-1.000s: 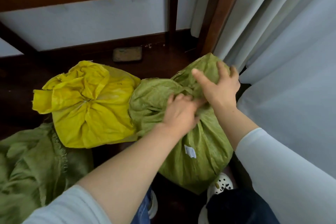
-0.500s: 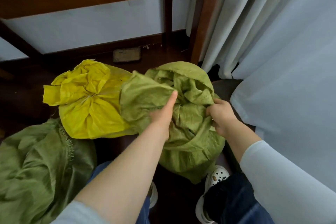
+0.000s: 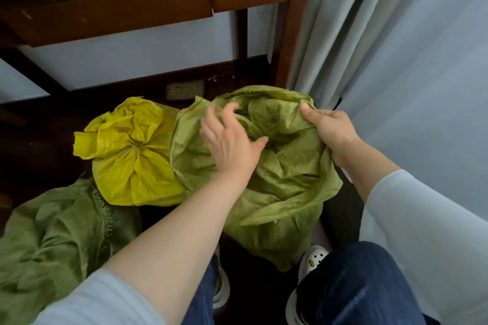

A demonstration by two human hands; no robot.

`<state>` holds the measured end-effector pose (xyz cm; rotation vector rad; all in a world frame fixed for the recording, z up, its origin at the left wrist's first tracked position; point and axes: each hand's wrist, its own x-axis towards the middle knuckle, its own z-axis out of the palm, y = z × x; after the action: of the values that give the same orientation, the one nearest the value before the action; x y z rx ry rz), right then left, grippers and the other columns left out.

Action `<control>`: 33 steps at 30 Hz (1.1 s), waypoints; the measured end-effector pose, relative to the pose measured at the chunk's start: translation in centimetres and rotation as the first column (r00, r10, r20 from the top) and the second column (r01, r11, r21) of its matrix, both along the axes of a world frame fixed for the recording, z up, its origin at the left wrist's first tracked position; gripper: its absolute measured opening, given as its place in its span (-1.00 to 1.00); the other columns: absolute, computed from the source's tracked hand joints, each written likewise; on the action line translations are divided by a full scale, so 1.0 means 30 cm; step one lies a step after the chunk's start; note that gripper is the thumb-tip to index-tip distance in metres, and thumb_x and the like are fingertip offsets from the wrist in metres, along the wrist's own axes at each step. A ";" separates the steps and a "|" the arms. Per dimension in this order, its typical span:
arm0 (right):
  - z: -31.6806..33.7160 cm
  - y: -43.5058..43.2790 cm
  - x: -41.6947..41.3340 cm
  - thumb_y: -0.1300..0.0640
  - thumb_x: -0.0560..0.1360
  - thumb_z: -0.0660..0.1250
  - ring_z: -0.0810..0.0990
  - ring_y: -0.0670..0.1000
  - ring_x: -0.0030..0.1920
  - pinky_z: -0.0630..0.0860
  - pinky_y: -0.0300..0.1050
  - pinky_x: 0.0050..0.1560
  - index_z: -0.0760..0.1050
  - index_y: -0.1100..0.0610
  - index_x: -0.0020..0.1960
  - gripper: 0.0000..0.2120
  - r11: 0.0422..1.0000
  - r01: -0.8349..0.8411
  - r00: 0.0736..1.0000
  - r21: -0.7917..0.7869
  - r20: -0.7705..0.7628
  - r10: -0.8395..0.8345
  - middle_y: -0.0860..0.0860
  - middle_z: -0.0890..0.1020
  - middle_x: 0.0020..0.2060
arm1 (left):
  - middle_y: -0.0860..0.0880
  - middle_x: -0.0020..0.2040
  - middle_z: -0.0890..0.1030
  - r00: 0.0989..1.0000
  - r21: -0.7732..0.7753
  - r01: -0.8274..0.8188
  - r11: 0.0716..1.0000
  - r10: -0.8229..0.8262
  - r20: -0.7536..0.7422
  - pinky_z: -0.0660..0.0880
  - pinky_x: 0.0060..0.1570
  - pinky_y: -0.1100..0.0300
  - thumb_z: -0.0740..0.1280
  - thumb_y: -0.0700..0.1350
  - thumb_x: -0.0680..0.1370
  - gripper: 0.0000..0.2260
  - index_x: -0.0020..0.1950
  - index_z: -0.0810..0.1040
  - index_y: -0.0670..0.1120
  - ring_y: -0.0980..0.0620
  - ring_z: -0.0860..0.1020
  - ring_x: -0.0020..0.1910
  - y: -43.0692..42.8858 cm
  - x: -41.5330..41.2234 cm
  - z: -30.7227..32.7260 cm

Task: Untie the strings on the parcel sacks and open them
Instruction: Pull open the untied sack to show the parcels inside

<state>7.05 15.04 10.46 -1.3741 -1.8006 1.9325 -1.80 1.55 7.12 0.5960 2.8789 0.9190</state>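
Observation:
A light green woven sack (image 3: 280, 192) stands on the floor between my feet, its mouth loose and spread wide. My left hand (image 3: 229, 142) lies on the left side of the mouth, fingers spread and slightly bent over the cloth. My right hand (image 3: 327, 129) grips the right rim of the mouth, thumb on top. Left of it sits a yellow sack (image 3: 132, 155), its neck gathered and tied with a thin pale string at the middle. No string shows on the green sack.
A darker green sack (image 3: 52, 240) lies crumpled at the lower left. A dark wooden desk (image 3: 118, 0) with drawers stands above the sacks, its leg (image 3: 287, 42) at the right. Pale curtains (image 3: 396, 60) hang on the right. My white clogs (image 3: 314, 258) stand below.
The green sack's gathered neck has come apart into a wide mouth. My hands have moved apart, the right one drawing the rim to the right. The view has tilted up.

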 end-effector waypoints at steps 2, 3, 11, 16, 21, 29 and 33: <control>0.027 -0.002 0.014 -0.04 0.47 0.36 0.69 0.03 -0.17 0.63 -0.10 -0.15 0.61 0.13 -0.11 -0.77 0.997 -0.063 0.998 -0.036 -0.030 0.062 0.07 0.70 -0.20 | -0.19 0.52 -0.22 0.990 -0.104 0.141 0.985 -0.141 0.004 -0.12 0.42 -0.20 0.51 0.21 0.23 0.07 0.51 -0.12 0.08 -0.22 -0.23 0.50 0.018 -0.027 0.016; 0.039 0.000 0.021 -0.04 0.47 0.36 0.70 0.04 -0.18 0.63 -0.09 -0.14 0.62 0.15 -0.09 -0.76 0.995 -0.093 0.995 -0.046 -0.041 0.091 0.08 0.71 -0.20 | -0.18 0.50 -0.33 0.979 -0.177 0.202 0.963 -0.204 0.008 -0.21 0.38 -0.26 0.51 0.25 0.21 0.14 0.50 -0.24 0.12 -0.21 -0.33 0.47 0.027 -0.039 0.020; 0.092 0.041 0.057 -0.22 0.38 0.38 0.69 0.00 -0.22 0.61 -0.13 -0.14 0.64 0.14 -0.14 -0.60 0.992 -0.122 0.991 0.044 0.067 0.119 0.03 0.71 -0.28 | -0.06 0.38 0.40 0.840 -0.271 0.542 0.796 -0.509 0.186 -0.30 0.43 -0.14 0.21 0.12 0.55 -0.68 0.23 0.48 0.03 -0.06 0.17 0.48 0.040 -0.079 0.011; 0.100 0.063 0.044 -0.48 0.12 0.35 0.51 0.15 0.22 0.49 0.12 0.21 0.55 0.18 0.08 -0.17 0.845 -0.279 0.913 0.457 0.398 0.086 0.15 0.55 0.11 | -0.15 0.08 0.59 0.846 -0.008 0.267 0.964 -0.231 0.480 0.45 0.02 0.11 0.22 0.00 0.58 -0.71 0.10 0.54 -0.20 -0.14 0.53 0.04 0.059 -0.120 0.044; 0.049 -0.037 0.042 -0.24 0.17 0.53 0.09 0.24 0.47 0.19 0.27 0.35 -0.26 -0.02 0.51 0.23 0.617 -0.629 0.687 0.473 0.709 0.157 0.16 -0.07 0.50 | -0.14 0.01 0.59 0.868 0.083 0.041 0.996 -0.077 0.491 0.46 0.00 0.08 0.26 0.04 0.55 -0.67 0.08 0.54 -0.22 -0.14 0.55 0.01 0.078 -0.185 0.062; -0.090 0.080 0.107 0.21 0.43 0.31 0.43 0.29 0.20 0.45 0.07 0.08 0.05 0.27 0.40 -0.35 0.834 -0.498 0.592 0.238 0.796 0.127 0.31 0.35 0.24 | -0.13 0.53 -0.27 0.824 -0.165 0.284 0.945 -0.153 0.545 -0.10 0.44 -0.25 0.45 0.36 0.19 0.20 0.49 -0.33 0.06 -0.15 -0.25 0.50 0.020 -0.150 0.071; -0.089 0.112 0.063 0.25 0.46 0.23 0.46 0.29 0.15 0.46 0.05 0.02 0.02 0.21 0.45 -0.37 0.834 -0.465 0.641 0.297 0.762 0.086 0.31 0.34 0.27 | -0.18 0.39 -0.54 0.872 -0.398 0.172 0.901 0.049 0.488 -0.22 0.33 -0.38 0.48 0.38 0.06 0.39 0.39 -0.56 0.00 -0.21 -0.48 0.39 -0.076 -0.012 -0.068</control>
<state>8.94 18.41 7.78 -1.8927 -2.7537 0.8811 -2.15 -0.72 5.08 0.3444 2.4535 0.3245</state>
